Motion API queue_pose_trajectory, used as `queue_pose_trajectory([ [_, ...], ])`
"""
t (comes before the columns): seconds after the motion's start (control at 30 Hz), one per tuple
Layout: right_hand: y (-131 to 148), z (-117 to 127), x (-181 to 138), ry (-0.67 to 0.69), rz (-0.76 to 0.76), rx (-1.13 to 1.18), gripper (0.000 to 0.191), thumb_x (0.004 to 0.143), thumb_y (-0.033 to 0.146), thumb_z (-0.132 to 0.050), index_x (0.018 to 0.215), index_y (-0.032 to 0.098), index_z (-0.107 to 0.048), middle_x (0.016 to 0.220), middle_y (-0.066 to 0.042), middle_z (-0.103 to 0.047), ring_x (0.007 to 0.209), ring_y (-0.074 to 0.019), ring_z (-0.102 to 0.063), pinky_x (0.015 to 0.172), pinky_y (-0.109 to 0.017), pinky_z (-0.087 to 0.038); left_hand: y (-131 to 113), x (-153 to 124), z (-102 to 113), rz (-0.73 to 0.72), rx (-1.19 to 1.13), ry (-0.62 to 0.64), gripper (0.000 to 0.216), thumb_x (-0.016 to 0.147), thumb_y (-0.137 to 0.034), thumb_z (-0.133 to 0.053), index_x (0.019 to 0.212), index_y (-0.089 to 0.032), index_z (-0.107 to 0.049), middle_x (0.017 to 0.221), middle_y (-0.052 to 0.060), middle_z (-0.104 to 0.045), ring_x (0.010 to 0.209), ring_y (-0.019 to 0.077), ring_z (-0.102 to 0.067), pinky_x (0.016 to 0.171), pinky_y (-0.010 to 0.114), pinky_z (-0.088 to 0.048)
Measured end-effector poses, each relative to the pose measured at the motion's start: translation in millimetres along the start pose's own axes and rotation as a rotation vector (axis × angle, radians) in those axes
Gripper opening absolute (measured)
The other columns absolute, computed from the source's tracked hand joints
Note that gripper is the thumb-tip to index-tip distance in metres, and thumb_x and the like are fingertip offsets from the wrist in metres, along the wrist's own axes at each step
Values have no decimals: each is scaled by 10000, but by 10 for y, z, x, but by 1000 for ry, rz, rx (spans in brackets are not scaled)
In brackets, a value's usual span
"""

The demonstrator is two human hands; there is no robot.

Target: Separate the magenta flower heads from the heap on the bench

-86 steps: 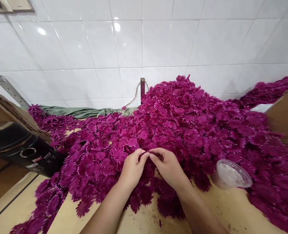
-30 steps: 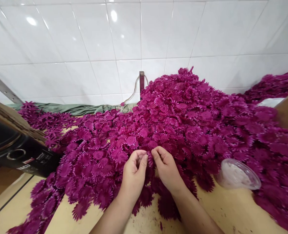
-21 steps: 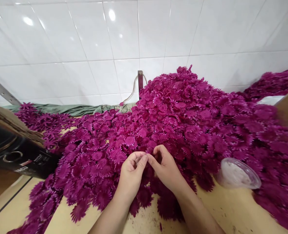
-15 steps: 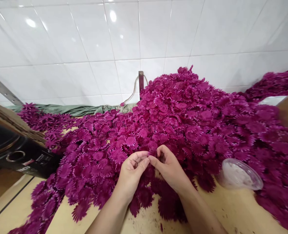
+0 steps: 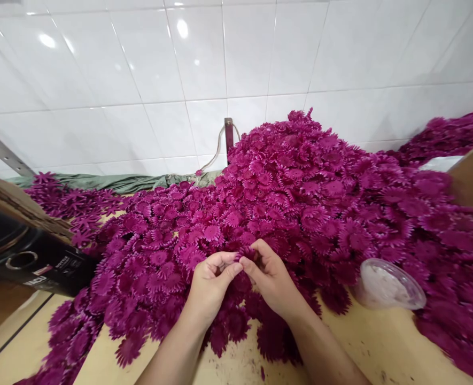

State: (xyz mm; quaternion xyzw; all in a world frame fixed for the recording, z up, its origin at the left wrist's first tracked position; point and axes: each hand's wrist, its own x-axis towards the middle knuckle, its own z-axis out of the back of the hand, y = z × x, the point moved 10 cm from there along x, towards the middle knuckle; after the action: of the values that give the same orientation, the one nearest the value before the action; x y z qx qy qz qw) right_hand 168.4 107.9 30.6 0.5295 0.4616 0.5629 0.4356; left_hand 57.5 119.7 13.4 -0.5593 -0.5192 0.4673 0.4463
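Note:
My left hand (image 5: 214, 280) and my right hand (image 5: 269, 275) meet at the front of a big heap of magenta artificial flower pieces (image 5: 292, 176). Between their fingertips is one small magenta flower piece (image 5: 246, 252), its toothed petals showing above my fingers. Both thumbs press on it from the near side, and the fingers curl behind. Part of the piece is hidden by my fingertips. More loose flower pieces (image 5: 236, 323) lie flat on the table just below my wrists.
A clear plastic tub (image 5: 392, 286) with whitish contents stands at the right. On the left are a black container (image 5: 39, 262), cardboard (image 5: 23, 200) and a smaller pile of star-shaped pieces (image 5: 63, 198). A white tiled wall (image 5: 204, 64) rises behind, with a metal bracket (image 5: 229, 139).
The flower piece between my fingers shows more clearly above the fingertips now. Both hands have shifted only slightly, and the whole view has moved a little.

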Motion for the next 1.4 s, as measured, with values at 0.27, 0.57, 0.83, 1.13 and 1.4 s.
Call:
queue_pose_trajectory([
  [0.27, -4, 20, -21, -78, 38, -218, 152, 802, 293, -417, 702, 215, -334, 635, 52, -336, 575, -100, -348, 552, -233, -318, 16, 36, 45, -27, -39, -69, 196, 558, -294, -686, 618, -156, -560, 558, -50, -520, 551, 79, -452, 573, 190, -380],
  [0.57, 26, -10, -43, -53, -11, -420, 316, 701, 358, -564, 579, 205, -315, 512, 73, -323, 480, -80, -292, 464, -224, -243, 69, 57, 42, 32, 39, -15, 427, 584, -521, -626, 498, -172, -395, 471, -83, -332, 452, 58, -289, 461, 182, -276],
  [0.83, -61, -92, -27, 108, -44, -231, 255, 833, 347, -377, 621, 209, -352, 620, 39, -370, 588, -106, -367, 558, -238, -321, -33, 7, -97, -38, 118, 73, 281, 657, -407, -609, 568, -166, -493, 519, -52, -451, 514, 81, -402, 530, 194, -344],
  [1.13, -59, -144, -78, 191, -120, -77, 293, 855, 397, -341, 662, 194, -428, 576, 42, -417, 527, -90, -392, 526, -226, -347, -65, 28, -55, -45, 139, 97, 238, 636, -315, -623, 817, -169, -571, 599, -38, -529, 530, 101, -495, 555, 225, -412],
  [1.4, -32, -64, -46, 30, -72, -213, 206, 696, 263, -578, 868, 171, -512, 813, -21, -561, 775, -153, -516, 714, -293, -425, -82, 61, 26, -130, 330, -12, 158, 667, -301, -527, 587, -181, -463, 498, -70, -424, 475, 81, -396, 484, 199, -342],
])
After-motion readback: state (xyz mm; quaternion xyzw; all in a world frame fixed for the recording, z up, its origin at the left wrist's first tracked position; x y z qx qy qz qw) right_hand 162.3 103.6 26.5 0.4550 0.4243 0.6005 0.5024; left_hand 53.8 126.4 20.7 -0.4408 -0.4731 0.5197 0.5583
